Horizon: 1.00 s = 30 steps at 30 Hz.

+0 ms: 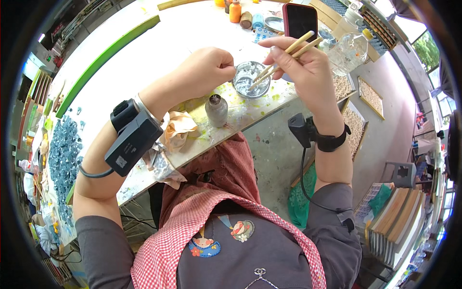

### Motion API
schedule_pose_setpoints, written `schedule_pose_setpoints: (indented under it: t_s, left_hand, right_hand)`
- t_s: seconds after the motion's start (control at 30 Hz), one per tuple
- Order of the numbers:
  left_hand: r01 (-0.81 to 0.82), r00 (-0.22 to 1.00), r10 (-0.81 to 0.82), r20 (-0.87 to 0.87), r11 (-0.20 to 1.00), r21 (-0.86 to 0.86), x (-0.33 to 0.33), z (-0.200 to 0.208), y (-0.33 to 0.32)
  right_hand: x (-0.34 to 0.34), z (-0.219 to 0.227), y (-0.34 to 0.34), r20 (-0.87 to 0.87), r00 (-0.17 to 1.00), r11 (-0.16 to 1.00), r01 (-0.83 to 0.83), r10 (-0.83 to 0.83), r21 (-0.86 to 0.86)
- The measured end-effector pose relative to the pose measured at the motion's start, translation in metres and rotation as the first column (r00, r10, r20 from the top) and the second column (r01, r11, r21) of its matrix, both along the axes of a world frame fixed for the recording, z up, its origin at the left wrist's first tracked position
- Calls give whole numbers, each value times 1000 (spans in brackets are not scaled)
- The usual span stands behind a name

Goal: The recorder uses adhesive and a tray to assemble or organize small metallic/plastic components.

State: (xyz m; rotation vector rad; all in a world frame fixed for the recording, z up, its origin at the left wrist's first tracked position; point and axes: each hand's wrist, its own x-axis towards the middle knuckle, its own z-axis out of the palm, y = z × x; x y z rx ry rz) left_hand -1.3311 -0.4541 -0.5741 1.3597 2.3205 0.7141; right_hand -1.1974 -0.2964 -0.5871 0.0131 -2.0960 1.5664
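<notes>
A small round metal bowl (262, 93) with grey-white liquid in it stands near the table's front edge. At its left rim my left hand (207, 72) is closed, thumb and fingers pinched on the edge. My right hand (305, 72) grips a pair of wooden chopsticks (291, 49) from the right. Their lower tips dip into the liquid; the upper ends point up and right. Just in front of the bowl stands a grey paint-smeared bottle (216, 111). Crumpled cream paper or cloth (178, 127) lies under my left forearm.
A phone (301, 21) stands behind my right hand, with clear plastic bottles (349, 52) to its right. Orange bottle (235, 11) and small jars are at the back. Many small dark-grey pieces (65, 161) cover the table's left end. A green strip (108, 65) lies across the far left.
</notes>
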Motion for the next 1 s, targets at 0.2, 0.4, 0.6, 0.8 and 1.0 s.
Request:
schedule_pose_setpoints:
  t_s: [0.2, 0.4, 0.6, 0.8, 1.0]
  left_hand:
    - [13, 999, -11, -46, 1000, 24, 1, -2, 1]
    - [-6, 999, 6, -43, 1000, -9, 0, 0, 0]
    - [-9, 1000, 9, -27, 1000, 1, 1, -1, -2]
    - [-14, 999, 14, -35, 1000, -7, 2, 0, -1]
    - [-4, 999, 4, -46, 1000, 3, -2, -3, -4]
  right_hand:
    - [-9, -15, -14, 12, 998, 997, 58, -58, -49]
    - [-7, -17, -11, -105, 990, 989, 83, -96, -123]
    - [-3, -14, -12, -44, 997, 997, 59, -61, -45]
    - [-8, -21, -20, -132, 987, 995, 95, -91, 21]
    - [-9, -21, -17, -163, 985, 988, 76, -54, 131]
